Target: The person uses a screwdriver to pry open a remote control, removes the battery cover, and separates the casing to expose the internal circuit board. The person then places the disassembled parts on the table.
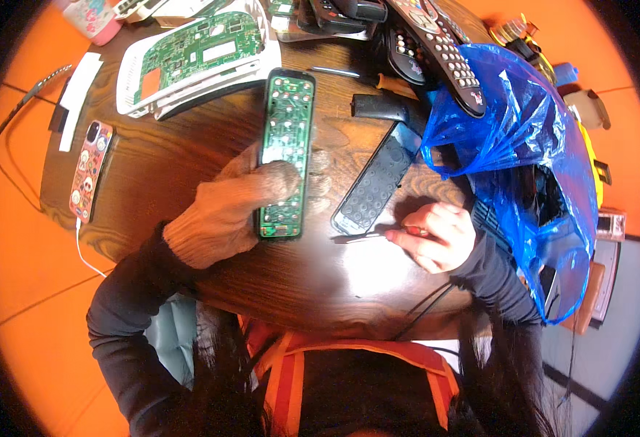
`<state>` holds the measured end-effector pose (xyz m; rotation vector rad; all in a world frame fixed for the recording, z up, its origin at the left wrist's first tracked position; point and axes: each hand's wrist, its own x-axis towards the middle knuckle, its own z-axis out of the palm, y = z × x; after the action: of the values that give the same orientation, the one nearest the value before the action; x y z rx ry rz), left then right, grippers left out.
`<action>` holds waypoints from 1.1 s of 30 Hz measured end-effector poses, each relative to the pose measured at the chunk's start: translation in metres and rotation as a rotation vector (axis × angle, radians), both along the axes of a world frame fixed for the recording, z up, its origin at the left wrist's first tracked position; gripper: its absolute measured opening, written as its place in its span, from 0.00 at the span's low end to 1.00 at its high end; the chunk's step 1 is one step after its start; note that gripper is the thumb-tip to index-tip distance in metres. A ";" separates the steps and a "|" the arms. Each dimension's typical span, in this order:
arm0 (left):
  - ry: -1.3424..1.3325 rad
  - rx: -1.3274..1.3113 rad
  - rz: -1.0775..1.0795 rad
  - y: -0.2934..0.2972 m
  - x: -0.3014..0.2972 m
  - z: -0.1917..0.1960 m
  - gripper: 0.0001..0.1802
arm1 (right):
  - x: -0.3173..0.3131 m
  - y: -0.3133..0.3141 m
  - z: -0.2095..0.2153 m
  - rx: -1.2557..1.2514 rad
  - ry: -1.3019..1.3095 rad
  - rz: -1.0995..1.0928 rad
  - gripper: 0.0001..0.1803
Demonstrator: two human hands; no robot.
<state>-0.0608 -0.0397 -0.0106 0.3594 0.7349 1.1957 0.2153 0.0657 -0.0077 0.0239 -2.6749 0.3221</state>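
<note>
My left hand (240, 197), in a tan knit glove, holds an opened remote control (285, 116) upright above the table. Its green circuit board faces up, and my thumb presses on the lower half of it. Bare and resting by the table's near right, my right hand (436, 237) pinches a slim pointed tool (367, 237) with a bit of red near the fingers; its exact kind is unclear. The tool's tip points left, close to the lower end of a remote's front shell (378, 182) with a dark rubber keypad. Beyond that shell lies a black cover piece (379, 108).
A blue plastic bag (509, 109) fills the right side, with remote controls (436, 54) against it. At the back left sits a white casing (134, 76) with a green board. A screwdriver (389, 81) lies behind. A phone (92, 171) with a white cable lies left.
</note>
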 end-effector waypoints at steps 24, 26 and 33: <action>-0.068 -0.142 -0.027 0.004 0.009 -0.006 0.30 | 0.017 0.004 0.003 -0.088 -0.119 -0.272 0.16; -0.057 -0.160 -0.017 0.003 0.010 -0.005 0.30 | 0.016 0.004 0.002 -0.095 -0.102 -0.281 0.17; -0.081 -0.239 -0.054 0.006 0.009 0.000 0.26 | 0.016 0.003 0.001 -0.080 -0.066 -0.313 0.20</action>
<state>-0.0521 -0.0336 -0.0111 0.1301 0.7835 1.0522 0.2309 0.0692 -0.0063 -0.4315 -2.6727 0.3320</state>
